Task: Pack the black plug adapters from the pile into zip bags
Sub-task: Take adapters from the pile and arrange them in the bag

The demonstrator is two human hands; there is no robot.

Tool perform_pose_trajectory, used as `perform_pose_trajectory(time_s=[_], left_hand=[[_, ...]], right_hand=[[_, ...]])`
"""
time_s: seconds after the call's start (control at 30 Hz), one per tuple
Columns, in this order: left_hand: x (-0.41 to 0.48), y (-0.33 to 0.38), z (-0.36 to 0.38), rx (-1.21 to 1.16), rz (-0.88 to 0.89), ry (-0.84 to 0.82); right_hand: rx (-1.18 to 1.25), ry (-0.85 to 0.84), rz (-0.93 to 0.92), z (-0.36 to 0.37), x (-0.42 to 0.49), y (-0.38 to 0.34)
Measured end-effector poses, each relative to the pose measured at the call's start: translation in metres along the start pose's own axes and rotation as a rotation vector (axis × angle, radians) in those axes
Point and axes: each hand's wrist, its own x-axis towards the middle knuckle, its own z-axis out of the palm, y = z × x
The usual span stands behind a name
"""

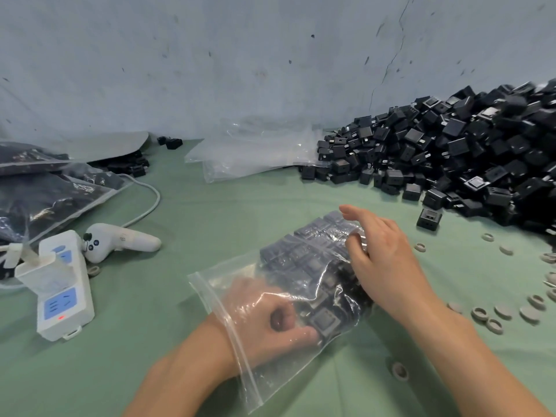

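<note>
Green worktop [135, 356] carries filled bags [45, 200] at far left, then a power strip [64, 296]. At centre the left hand [264, 320] is inside the zip bag [210, 281], fingers curled; whether it grips anything I cannot tell. Adapters [307, 254] fill the bag's far end. The right hand [382, 257] rests loose-fingered on top. The pile [451, 152] lies at right.

Light soft and even, moderately bright, falling from above; no lamp in view. Shadows faint, only a weak dark edge on the green bench [168, 296] under the forearms. White glare streaks across the film of the zip bag [216, 284], hazing what lies inside. Wide-angle bend: wall [210, 55] and bench curve at the edges. Pile [451, 152] smears toward the far right. Overall slightly soft, with motion blur.
</note>
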Motion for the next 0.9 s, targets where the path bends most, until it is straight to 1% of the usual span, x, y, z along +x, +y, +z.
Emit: perform_pose_trajectory(time_s=[0.23, 0.37, 0.53, 0.63, 0.7, 0.8, 0.87, 0.9], left_hand=[[0.002, 0.011, 0.008, 0.162, 0.049, 0.107], [0.003, 0.009, 0.009, 0.166, 0.055, 0.109], [0.0, -0.002, 0.008, 0.114, 0.08, 0.112], [-0.001, -0.014, 0.002, 0.1, 0.093, 0.204], [0.0, -0.019, -0.002, 0.045, 0.09, 0.26], [-0.001, -0.022, -0.002, -0.072, 0.087, 0.299], [-0.003, -0.021, 0.0, -0.143, 0.027, 0.295], [-0.004, -0.021, 0.002, -0.121, 0.007, 0.283]], right_hand=[[-0.076, -0.033, -0.028, 0.004, -0.004, 0.003], [-0.095, -0.041, -0.023, 0.004, -0.003, 0.005], [-0.077, -0.028, -0.024, 0.0, -0.002, 0.006], [-0.046, -0.041, -0.051, -0.002, -0.003, 0.002], [-0.06, -0.094, -0.09, -0.001, -0.005, -0.002], [-0.199, -0.236, -0.115, 0.008, -0.007, -0.004], [-0.309, -0.323, -0.102, 0.015, -0.008, -0.002], [-0.344, -0.35, -0.093, 0.017, -0.009, 0.0]])
